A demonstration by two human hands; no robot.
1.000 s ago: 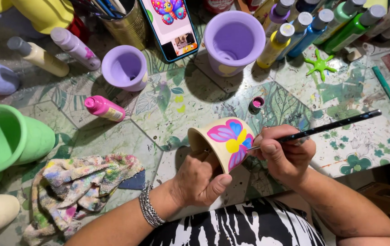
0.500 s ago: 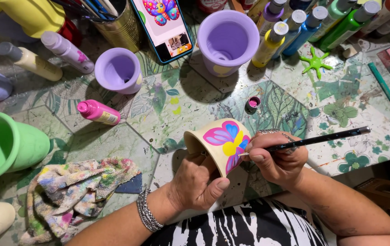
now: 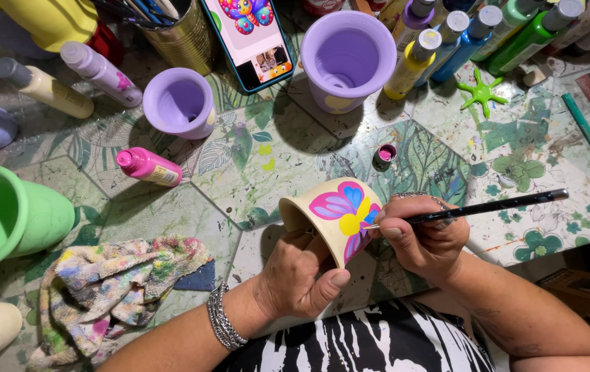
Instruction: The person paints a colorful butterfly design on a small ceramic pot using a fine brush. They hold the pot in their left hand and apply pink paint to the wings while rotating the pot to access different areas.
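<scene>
Left hand (image 3: 302,275) clasps a cream pot (image 3: 333,217) over the bench (image 3: 240,172) edge, fingers inside it and hidden. Right hand (image 3: 422,238) pinches one black brush (image 3: 477,207); its tip, probably touching the painted butterfly (image 3: 348,210), is hard to make out. Two purple pots (image 3: 346,58) stand behind; the phone (image 3: 250,34) is cut off.

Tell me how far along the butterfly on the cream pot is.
Done: pink, blue and yellow wings fill one side of the cream pot. In hand: left hand holds the pot tilted; right hand puts the brush tip to the wing. Left: the rest of the visible wall is bare.
</scene>
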